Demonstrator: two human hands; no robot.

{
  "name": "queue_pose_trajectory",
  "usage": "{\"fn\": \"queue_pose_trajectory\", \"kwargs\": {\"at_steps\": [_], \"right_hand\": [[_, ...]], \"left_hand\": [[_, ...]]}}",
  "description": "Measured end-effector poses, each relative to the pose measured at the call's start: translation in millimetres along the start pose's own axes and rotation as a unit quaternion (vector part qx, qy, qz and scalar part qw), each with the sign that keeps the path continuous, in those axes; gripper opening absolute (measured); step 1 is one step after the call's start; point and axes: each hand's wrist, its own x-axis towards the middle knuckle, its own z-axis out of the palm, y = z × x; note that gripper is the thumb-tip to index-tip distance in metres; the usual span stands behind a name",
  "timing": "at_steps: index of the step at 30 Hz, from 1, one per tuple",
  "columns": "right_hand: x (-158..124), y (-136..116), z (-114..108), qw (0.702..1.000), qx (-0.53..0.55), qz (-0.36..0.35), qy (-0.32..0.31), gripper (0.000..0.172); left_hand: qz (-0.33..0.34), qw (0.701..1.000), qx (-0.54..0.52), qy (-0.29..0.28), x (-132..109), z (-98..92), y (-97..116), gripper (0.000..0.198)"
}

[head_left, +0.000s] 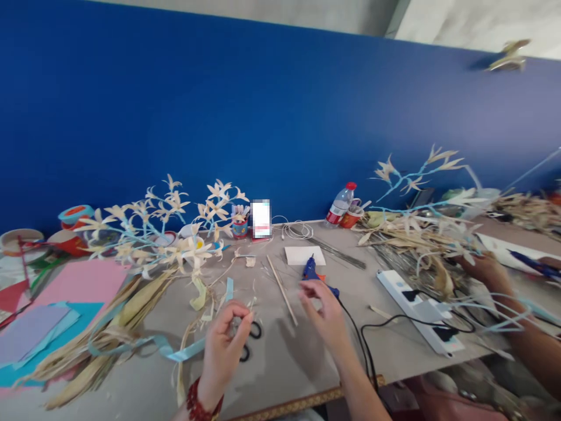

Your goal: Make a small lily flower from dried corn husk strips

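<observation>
My left hand (225,342), a red bead bracelet at its wrist, is closed in a pinch over the table. A small pale tip shows above its fingertips, too fine to name. Below and partly behind it lie scissors (255,330) with black handles. My right hand (323,313) is held with fingers bent and apart, nothing visible between them. Just beyond it, a blue glue gun (309,268) rests by a white card (293,255). Between my hands lies a thin wooden stick (281,289). A light blue ribbon (175,352) runs left of my left hand.
Pale husk flowers on blue stems (164,219) stand at the left, near dried husks (131,310) and coloured paper (83,283). A phone (262,219) and a bottle (340,204) stand behind. Rightward are a power strip (414,310) and another person's hand (484,272) among husks.
</observation>
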Motion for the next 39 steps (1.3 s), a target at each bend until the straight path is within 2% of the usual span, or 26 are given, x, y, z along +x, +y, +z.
{"fn": "queue_pose_trajectory", "kwargs": {"at_steps": [1, 3, 6, 9, 15, 20, 26, 29, 33, 37, 39], "right_hand": [[2.3, 14.8, -11.4, 0.997, -0.075, -0.003, 0.030, 0.026], [6.8, 42.3, -30.5, 0.976, -0.215, -0.010, 0.042, 0.031], [14.5, 70.7, -44.0, 0.947, -0.320, -0.003, -0.023, 0.047], [26.0, 82.5, -43.1, 0.928, -0.362, -0.010, -0.087, 0.053], [55.1, 89.0, -42.4, 0.912, -0.378, -0.017, -0.157, 0.040], [70.7, 90.4, -49.7, 0.916, -0.344, -0.036, -0.205, 0.047], [78.8, 90.5, -69.1, 0.944, -0.257, -0.026, -0.205, 0.039], [75.2, 97.5, -74.5, 0.969, -0.189, -0.005, -0.160, 0.038], [65.9, 102.0, -65.7, 0.994, -0.069, 0.028, -0.076, 0.044], [55.2, 79.6, -48.2, 0.996, 0.068, 0.047, -0.028, 0.048], [45.4, 58.6, -39.2, 0.975, 0.203, 0.085, 0.033, 0.037]], "left_hand": [[-0.001, 1.000, -0.005, 0.001, 0.6, -0.5, -2.1, 0.019], [-0.001, 1.000, -0.022, 0.010, 2.2, 0.0, -6.1, 0.018], [-0.014, 0.999, -0.050, 0.005, 5.2, 3.8, -9.3, 0.017], [-0.014, 0.998, -0.062, -0.002, 7.4, 7.2, -9.1, 0.016], [-0.001, 0.999, -0.052, 0.002, 8.7, 4.6, -10.3, 0.015], [0.006, 0.999, -0.044, 0.008, 10.5, 3.2, -11.6, 0.017], [0.021, 0.999, -0.046, 0.006, 11.4, 6.1, -7.2, 0.017], [0.020, 0.999, -0.035, 0.011, 11.5, 5.1, -8.8, 0.018], [0.004, 1.000, -0.012, 0.029, 13.2, 1.7, -12.5, 0.021], [-0.003, 0.999, 0.016, 0.036, 15.8, -0.5, -12.4, 0.021], [-0.005, 0.999, 0.030, 0.043, 17.0, -0.8, -10.7, 0.020]]}}
